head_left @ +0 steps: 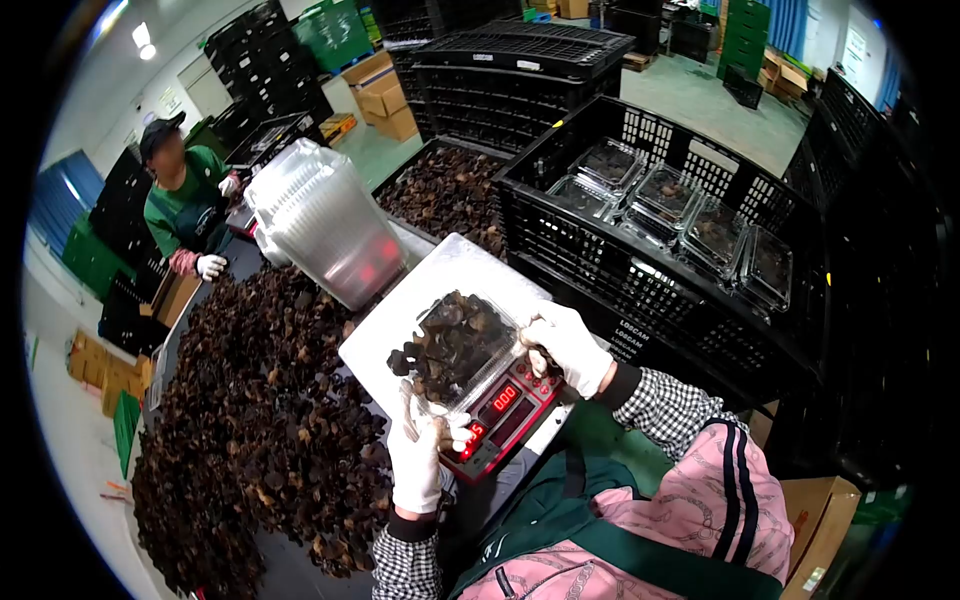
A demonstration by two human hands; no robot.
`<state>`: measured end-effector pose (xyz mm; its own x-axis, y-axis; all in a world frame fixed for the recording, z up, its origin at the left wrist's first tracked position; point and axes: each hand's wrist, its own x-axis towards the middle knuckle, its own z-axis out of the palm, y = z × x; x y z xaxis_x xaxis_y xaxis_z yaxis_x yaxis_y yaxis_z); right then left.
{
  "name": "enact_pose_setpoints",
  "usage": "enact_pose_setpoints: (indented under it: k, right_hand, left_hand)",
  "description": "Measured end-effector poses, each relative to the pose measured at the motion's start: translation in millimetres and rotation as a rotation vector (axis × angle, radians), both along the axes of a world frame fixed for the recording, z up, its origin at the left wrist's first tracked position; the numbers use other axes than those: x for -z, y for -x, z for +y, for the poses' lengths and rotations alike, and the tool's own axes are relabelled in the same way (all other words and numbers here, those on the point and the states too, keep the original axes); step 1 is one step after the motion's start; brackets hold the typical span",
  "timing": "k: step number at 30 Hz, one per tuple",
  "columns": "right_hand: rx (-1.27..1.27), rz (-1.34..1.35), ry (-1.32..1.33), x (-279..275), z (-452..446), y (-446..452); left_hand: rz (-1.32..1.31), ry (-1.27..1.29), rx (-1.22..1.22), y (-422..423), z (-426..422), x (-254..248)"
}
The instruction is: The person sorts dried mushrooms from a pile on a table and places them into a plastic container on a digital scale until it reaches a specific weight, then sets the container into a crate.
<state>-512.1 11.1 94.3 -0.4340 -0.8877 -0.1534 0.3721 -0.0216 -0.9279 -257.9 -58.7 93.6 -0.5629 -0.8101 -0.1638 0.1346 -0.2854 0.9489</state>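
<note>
Nearest, the left hand point(418, 455), in a white glove, is at the near left corner of a clear container point(488, 384); its grip is partly spread, the thumb and one finger reaching over the scale's display. The right hand point(568, 345), also gloved, is at the container's right side, fingers curled, with dark pieces point(541, 362) showing at the fingertips; whether its grip pinches them or the rim cannot be told. The container sits on the pale plate of a scale point(385, 348) and holds a loose mound of dark, curled pieces, some lying at its left edge. One red readout shows 0.00; another is partly covered by the fingers.

To the left, a broad heap point(270, 430) of similar dark pieces lies on the grey counter point(290, 560). Just beyond the scale, a tilted stack of nested clear containers point(325, 220) leans over the heap's edge. To the right, a large black crate point(640, 270) holds several lidded clear packs point(668, 192) with dark contents.

Behind the stack, another black crate point(450, 190) is filled with loose dark pieces, next to piled black crates point(500, 90). Farther left, a co-worker point(185, 195) in green, with white gloves, stands at the counter. Cardboard boxes point(382, 95) and green crates point(742, 40) stand farther back.
</note>
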Motion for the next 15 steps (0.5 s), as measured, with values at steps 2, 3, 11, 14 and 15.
enact_pose_setpoints:
  k: [2, 3, 11, 14, 15]
  right_hand:
    - [0.06, 0.041, 0.048, -11, 17, 3]
    - [0.087, 0.076, 0.094, -21, 27, 4]
    - [0.609, 0.659, 0.207, -162, 94, 112]
    - [0.693, 0.928, 0.097, -170, 109, 171]
    - [0.683, 1.026, 0.047, -159, 111, 197]
  left_hand:
    - [0.004, 0.073, -0.014, 8, 6, -7]
    - [0.045, 0.069, 0.04, 10, 9, -13]
    - [0.057, 0.22, 0.203, 35, 4, -47]
    - [0.044, 0.242, 0.071, 28, -23, -31]
    - [0.012, 0.279, 0.046, 24, -32, -28]
